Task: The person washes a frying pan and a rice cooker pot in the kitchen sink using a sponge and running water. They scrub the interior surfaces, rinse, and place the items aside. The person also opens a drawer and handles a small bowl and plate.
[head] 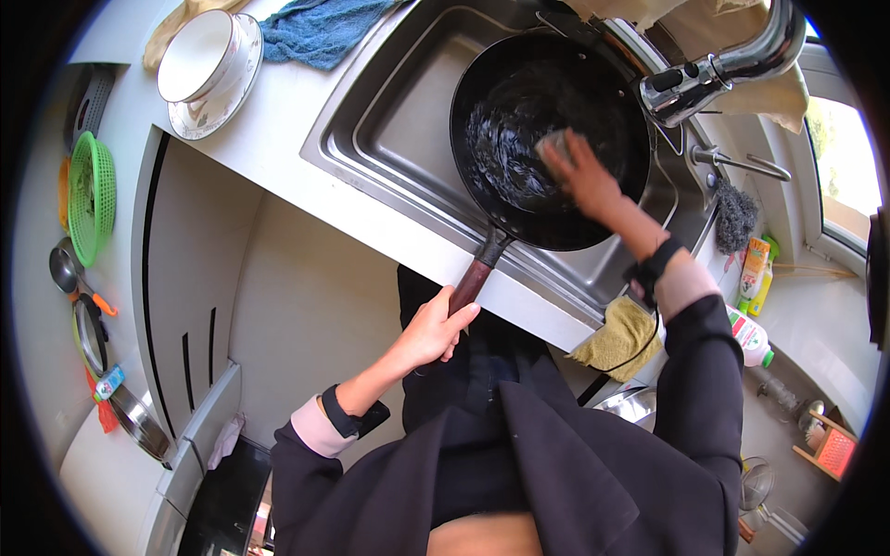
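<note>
A black wok [514, 174] with water inside rests over the stainless steel sink [410, 118], its wooden handle [471, 283] reaching past the counter's front edge. My left hand [434, 330] is closed around that handle. Inside the wok, right of its middle, my right hand [587, 177] presses a small greyish scrubbing pad [554, 154], blurred, against the surface; its exact kind is unclear. The chrome faucet head [671, 94] hangs at the wok's upper right rim.
A white bowl [197, 55] on a plate and a blue cloth [323, 28] lie left of the sink. A yellow cloth [622, 337] drapes over the front edge at right. Steel wool [735, 215] and bottles [754, 267] stand near the window. A green basket [92, 198] is far left.
</note>
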A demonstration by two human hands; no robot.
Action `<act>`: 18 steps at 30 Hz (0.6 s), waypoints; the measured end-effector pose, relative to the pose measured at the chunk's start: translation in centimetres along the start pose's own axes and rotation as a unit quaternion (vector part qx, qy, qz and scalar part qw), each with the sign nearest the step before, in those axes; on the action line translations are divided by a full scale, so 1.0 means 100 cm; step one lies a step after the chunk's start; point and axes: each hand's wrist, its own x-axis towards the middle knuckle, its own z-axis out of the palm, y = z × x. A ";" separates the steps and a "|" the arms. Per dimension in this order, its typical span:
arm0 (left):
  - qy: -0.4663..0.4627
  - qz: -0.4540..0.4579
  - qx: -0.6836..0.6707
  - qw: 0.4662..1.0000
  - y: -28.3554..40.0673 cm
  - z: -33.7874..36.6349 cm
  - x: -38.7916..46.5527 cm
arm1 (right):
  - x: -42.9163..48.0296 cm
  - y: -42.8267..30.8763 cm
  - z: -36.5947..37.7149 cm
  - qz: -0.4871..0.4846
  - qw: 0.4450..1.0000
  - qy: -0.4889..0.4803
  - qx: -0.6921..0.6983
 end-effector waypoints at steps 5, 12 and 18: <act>0.005 -0.003 -0.003 1.000 -0.001 0.001 0.001 | 0.032 -0.033 0.010 -0.139 0.983 0.099 0.061; 0.022 0.042 -0.025 0.999 -0.004 0.003 -0.002 | 0.043 0.047 -0.025 0.077 0.988 0.094 0.092; -0.025 0.061 0.028 0.997 0.006 -0.001 -0.012 | -0.015 0.038 -0.059 0.022 0.986 0.058 0.156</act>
